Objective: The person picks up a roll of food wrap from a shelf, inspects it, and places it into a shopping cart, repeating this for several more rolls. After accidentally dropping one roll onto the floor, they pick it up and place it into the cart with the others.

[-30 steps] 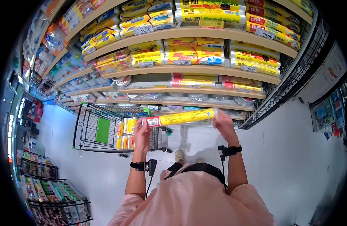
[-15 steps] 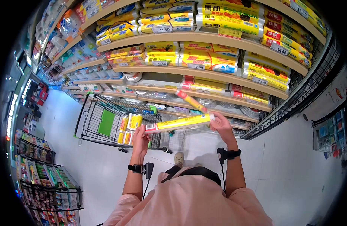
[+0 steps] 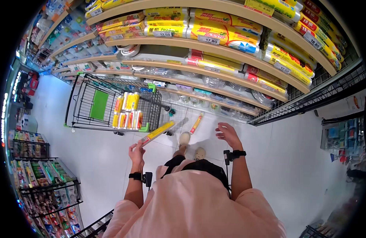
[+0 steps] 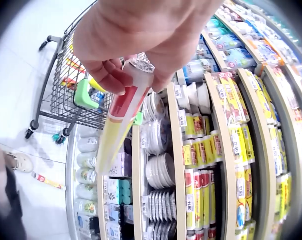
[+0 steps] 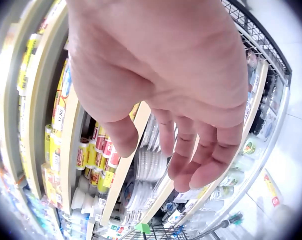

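Note:
My left hand (image 3: 136, 153) pinches one end of a yellow roll (image 3: 159, 132) with a red and white end; the roll points up and to the right, near the cart's corner. In the left wrist view the thumb and fingers grip its end (image 4: 127, 102). My right hand (image 3: 229, 135) holds nothing, its fingers loosely bent above the floor; the right wrist view shows the same empty hand (image 5: 166, 75). A second yellow and red roll (image 3: 197, 123) lies on the floor just beyond my shoe (image 3: 184, 138).
A shopping cart (image 3: 99, 104) at the left holds several yellow rolls (image 3: 128, 111). Shelves (image 3: 214, 45) of rolls and dishes curve across the front. A black wire rack (image 3: 326, 97) stands at the right, and more racks (image 3: 48, 186) at the lower left.
The right hand has let go of the long roll, which now tilts from the left hand. A second roll, seen falling half a second ago, lies on the floor. The shelves have shifted in view.

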The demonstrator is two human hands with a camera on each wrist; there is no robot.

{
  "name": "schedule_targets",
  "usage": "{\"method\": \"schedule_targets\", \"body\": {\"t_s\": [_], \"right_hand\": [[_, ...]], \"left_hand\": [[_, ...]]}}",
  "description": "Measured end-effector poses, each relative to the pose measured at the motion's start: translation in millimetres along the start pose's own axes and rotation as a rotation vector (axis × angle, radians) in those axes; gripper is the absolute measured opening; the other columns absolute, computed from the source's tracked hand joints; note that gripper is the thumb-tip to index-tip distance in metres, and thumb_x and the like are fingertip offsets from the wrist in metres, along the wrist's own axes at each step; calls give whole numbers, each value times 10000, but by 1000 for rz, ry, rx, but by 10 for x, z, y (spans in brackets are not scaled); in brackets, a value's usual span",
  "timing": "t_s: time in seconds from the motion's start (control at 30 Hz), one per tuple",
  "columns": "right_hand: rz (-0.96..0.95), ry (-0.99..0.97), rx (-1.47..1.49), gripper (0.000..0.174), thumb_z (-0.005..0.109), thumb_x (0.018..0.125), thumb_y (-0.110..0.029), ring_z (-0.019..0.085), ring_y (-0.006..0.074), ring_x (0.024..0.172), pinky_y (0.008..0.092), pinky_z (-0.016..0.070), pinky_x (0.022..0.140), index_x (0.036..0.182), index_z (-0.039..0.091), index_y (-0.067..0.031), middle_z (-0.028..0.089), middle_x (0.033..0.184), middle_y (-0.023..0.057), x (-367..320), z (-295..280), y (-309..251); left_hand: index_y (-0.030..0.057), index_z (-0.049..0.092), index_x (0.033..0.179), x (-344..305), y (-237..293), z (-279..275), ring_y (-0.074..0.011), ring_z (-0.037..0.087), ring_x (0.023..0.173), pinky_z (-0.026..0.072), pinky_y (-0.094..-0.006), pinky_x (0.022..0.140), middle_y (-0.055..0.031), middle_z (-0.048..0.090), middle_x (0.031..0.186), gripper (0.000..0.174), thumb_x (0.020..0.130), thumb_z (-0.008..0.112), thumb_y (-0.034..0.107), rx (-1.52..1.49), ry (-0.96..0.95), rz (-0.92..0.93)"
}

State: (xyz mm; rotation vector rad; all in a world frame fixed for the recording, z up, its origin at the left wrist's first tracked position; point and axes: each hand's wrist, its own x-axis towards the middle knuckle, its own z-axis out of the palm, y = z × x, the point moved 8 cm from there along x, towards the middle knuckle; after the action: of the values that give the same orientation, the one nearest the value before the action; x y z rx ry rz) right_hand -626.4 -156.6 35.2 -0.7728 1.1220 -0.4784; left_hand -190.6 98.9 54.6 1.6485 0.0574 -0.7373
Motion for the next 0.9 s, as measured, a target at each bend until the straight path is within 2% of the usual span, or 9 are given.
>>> {"method": "schedule_targets", "body": {"t_s": [0.07, 0.17, 0.27, 0.37, 0.6, 0.77, 0.83, 0.9], "right_hand": [[-5, 27, -8, 331, 609, 956, -265, 649, 195, 825, 303, 523, 711, 1223, 563, -75, 655, 1022, 98, -41, -93, -15], [-26, 57, 24, 345, 612, 955, -272, 649, 197, 822, 297, 525, 713, 1222, 564, -58, 650, 1022, 100, -76, -252, -27], [-18, 86, 45, 341, 605, 956, -263, 647, 201, 815, 296, 524, 712, 1219, 563, -50, 647, 1024, 103, -97, -332, -11], [2, 91, 55, 318, 594, 960, -253, 644, 205, 808, 298, 523, 709, 1204, 567, -51, 645, 1022, 104, -63, -327, 112], [85, 104, 63, 329, 615, 950, -285, 645, 219, 826, 309, 522, 720, 1188, 567, -62, 646, 1021, 105, -59, -224, 449], [149, 177, 27, 347, 620, 947, -294, 647, 225, 849, 327, 526, 736, 1195, 567, -58, 650, 1018, 96, -143, -226, 606], [160, 208, 41, 349, 620, 943, -277, 652, 224, 841, 328, 531, 730, 1199, 565, -46, 655, 1009, 98, -218, -262, 733], [178, 234, 52, 358, 625, 932, -239, 659, 213, 808, 313, 538, 706, 1210, 556, -25, 662, 997, 102, -290, -313, 888]], "left_hand": [[102, 460, 1033, 72, -88, -79, -117, 556, 629, 493, -274, 587, -44, 607, 779, 436, 804, 804, 239, 15, 41, 35], [114, 450, 975, 70, -160, -62, -117, 557, 625, 494, -271, 591, -38, 599, 784, 344, 839, 760, 178, -79, 36, -7], [93, 455, 1004, 46, -108, 32, -130, 566, 622, 499, -280, 575, -57, 604, 776, 348, 849, 750, 196, -176, 14, -3], [74, 503, 1001, 25, -25, 76, -136, 562, 629, 491, -280, 590, -51, 593, 759, 265, 896, 692, 227, -303, -59, -61], [50, 598, 936, 330, -30, -164, -124, 527, 635, 452, -259, 596, -34, 564, 736, 229, 927, 648, 274, -409, 139, -135], [71, 602, 866, 970, -229, -287, -123, 511, 604, 430, -270, 552, 1, 530, 677, 187, 920, 651, 243, -209, 199, -129], [70, 601, 852, 1629, -474, -477, -110, 503, 605, 425, -264, 550, 0, 527, 678, 205, 895, 687, 250, 170, 212, -23], [62, 612, 858, 1599, -485, -249, -103, 511, 594, 415, -255, 514, -24, 563, 713, 241, 851, 743, 264, 14, 304, -67]]}}
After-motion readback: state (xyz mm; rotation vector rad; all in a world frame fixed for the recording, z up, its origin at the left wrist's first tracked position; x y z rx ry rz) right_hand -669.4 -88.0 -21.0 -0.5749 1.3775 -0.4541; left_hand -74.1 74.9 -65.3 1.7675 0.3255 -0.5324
